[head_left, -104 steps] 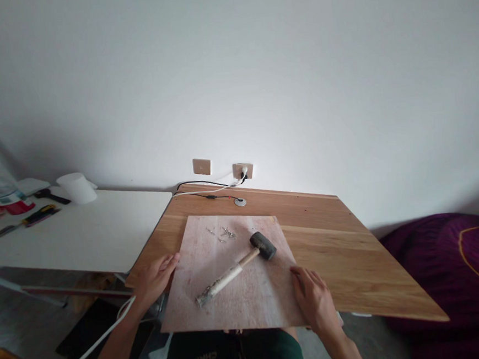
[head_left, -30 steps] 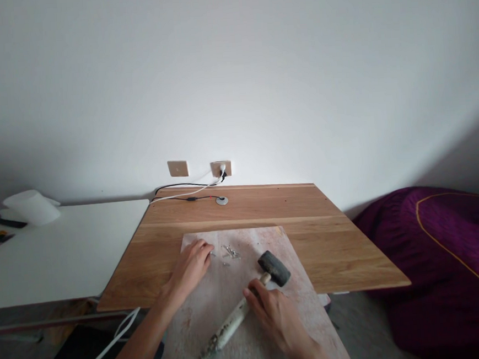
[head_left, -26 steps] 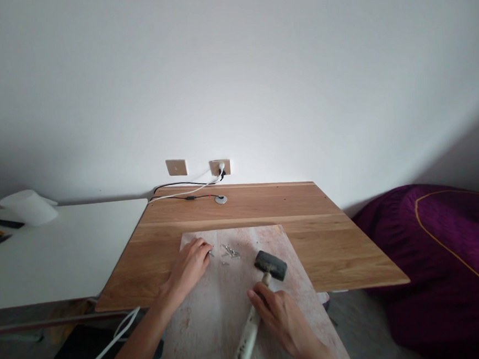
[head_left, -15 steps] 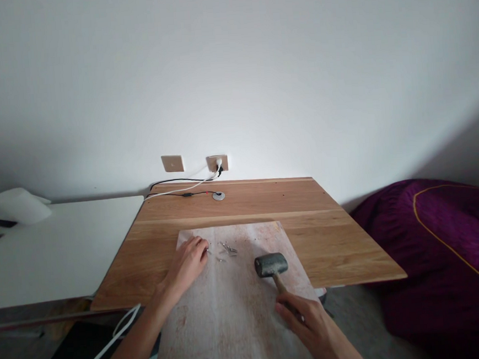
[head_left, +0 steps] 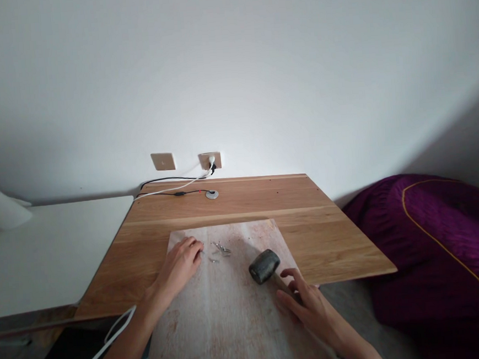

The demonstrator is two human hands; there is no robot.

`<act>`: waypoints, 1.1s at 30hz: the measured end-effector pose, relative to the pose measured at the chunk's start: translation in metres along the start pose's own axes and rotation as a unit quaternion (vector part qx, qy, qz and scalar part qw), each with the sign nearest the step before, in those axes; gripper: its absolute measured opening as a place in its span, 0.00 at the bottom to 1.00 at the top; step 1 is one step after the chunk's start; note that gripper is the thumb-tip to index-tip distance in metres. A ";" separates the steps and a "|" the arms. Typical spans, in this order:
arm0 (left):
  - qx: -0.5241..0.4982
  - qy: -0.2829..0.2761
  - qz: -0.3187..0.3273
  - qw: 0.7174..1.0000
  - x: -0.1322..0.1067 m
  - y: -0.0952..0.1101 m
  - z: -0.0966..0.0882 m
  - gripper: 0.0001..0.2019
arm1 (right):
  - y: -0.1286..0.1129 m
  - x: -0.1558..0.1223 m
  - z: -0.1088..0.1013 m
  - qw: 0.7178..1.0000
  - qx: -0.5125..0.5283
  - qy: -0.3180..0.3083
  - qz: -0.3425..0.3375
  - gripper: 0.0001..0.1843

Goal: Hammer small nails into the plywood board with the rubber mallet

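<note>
Wooden surface (head_left: 336,249) against a white wall (head_left: 255,62). Two wall plates: a blank one (head_left: 163,161) and a socket (head_left: 210,160) — cables (head_left: 178,193) trail to a metal grommet (head_left: 212,194). White surface (head_left: 42,256) left — purple beanbag (head_left: 448,251) right.

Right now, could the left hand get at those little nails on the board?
Probably yes. The left hand lies on the board with its fingertips just beside the nails, and nothing stands between them; the mallet head lies further right.
</note>
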State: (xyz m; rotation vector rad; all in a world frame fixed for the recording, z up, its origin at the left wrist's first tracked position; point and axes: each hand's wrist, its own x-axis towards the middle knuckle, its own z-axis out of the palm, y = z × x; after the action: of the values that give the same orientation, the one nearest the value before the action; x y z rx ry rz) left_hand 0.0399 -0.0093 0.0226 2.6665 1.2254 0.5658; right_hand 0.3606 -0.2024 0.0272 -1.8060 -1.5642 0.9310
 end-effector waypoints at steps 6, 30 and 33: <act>0.012 -0.017 -0.004 1.000 0.001 0.006 -0.005 0.12 | -0.003 0.007 0.000 0.999 0.040 -0.024 0.026 0.22; -0.388 -0.074 0.055 0.917 0.117 0.090 0.063 0.10 | -0.020 0.005 0.004 0.998 -0.004 0.002 0.059 0.25; -0.399 -0.086 0.051 0.912 0.121 0.091 0.069 0.08 | -0.020 0.005 0.003 0.998 -0.009 0.004 0.061 0.24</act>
State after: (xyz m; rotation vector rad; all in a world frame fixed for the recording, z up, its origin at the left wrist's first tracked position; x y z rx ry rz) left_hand 0.2031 0.0241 0.0191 2.0216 0.6066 0.6484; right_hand 0.3466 -0.1942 0.0401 -1.9334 -1.4752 0.9659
